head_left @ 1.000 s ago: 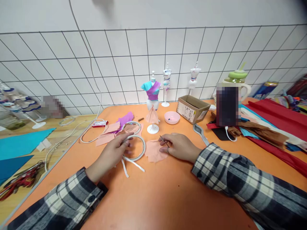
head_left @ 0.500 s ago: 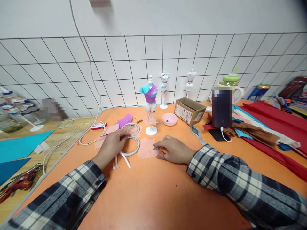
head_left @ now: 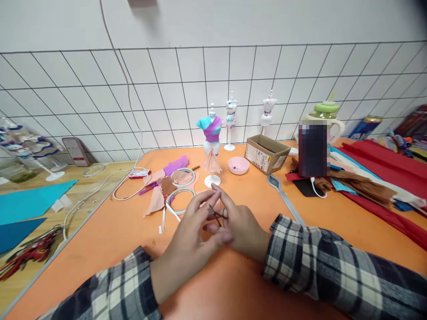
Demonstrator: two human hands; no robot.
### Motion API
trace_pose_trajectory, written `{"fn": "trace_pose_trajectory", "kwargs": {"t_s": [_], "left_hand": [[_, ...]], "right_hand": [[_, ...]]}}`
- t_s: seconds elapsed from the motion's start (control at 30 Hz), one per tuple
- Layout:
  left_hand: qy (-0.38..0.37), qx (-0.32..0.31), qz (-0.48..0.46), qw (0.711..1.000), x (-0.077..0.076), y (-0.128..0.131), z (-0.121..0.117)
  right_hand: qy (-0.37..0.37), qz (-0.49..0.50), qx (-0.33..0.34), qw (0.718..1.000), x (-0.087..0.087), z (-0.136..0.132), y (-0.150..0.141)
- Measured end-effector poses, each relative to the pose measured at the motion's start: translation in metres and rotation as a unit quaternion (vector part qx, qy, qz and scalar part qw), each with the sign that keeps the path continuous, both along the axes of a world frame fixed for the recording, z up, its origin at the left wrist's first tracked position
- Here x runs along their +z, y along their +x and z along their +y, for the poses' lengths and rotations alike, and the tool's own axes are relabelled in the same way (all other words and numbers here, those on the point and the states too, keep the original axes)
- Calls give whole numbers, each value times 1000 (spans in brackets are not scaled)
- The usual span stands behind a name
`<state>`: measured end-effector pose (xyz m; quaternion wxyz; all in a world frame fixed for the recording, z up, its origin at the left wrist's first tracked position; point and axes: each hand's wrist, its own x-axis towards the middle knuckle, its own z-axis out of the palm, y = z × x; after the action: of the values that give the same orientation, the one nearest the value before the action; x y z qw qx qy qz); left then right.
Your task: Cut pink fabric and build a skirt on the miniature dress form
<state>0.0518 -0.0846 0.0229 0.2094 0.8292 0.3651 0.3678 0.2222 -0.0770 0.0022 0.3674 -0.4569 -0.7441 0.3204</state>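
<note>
My right hand (head_left: 246, 229) has its fingers on a small pair of dark scissors (head_left: 219, 215). My left hand (head_left: 195, 233) meets it over the table, fingertips touching, fingers stretched out and thumb apart. The blades lie between the two hands, partly covered. Behind the hands, a pale pink fabric piece (head_left: 218, 205) is mostly hidden. Two tape rolls (head_left: 183, 190) lie to the left among pink, brown and purple fabric scraps (head_left: 176, 165). Just beyond stands a small white dress form (head_left: 212, 146) wearing a purple and turquoise top and a pink skirt piece.
A pink bowl (head_left: 238, 166) and an open cardboard box (head_left: 266, 153) stand behind to the right. Two more dress forms (head_left: 231, 116) are by the wall. A phone (head_left: 312, 150), a lidded mug (head_left: 325, 112) and red fabric (head_left: 376, 162) are at right. Red-handled pliers (head_left: 31, 253) lie left.
My left hand has left the tape rolls and scraps and moved right to my right hand. The scissors have come nearer to me, and the scraps at left now lie uncovered.
</note>
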Motion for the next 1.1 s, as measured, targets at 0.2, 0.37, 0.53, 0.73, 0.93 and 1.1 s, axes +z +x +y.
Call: {"fn": "trace_pose_trajectory", "kwargs": {"t_s": [0.2,0.37,0.53,0.73,0.93,1.1], "left_hand": [[8,5,-21,1000,-21,12,10],[-6,2,-30,1000,-26,13,14],[22,19,49,998,-22,13,16],[54,10,83,995,-19,17,16],[71,4,104,992,-22,18,20],[66,12,98,993,-21,12,27]], "right_hand": [[-27,66,-34,997,-6,-2,-7],[-22,139,-32,990,-11,0,-13],[-82,194,-5,978,-13,2,-17],[-144,205,23,968,-18,4,-14],[-57,126,-50,989,-20,6,-10],[-181,164,32,969,-17,2,-13]]}}
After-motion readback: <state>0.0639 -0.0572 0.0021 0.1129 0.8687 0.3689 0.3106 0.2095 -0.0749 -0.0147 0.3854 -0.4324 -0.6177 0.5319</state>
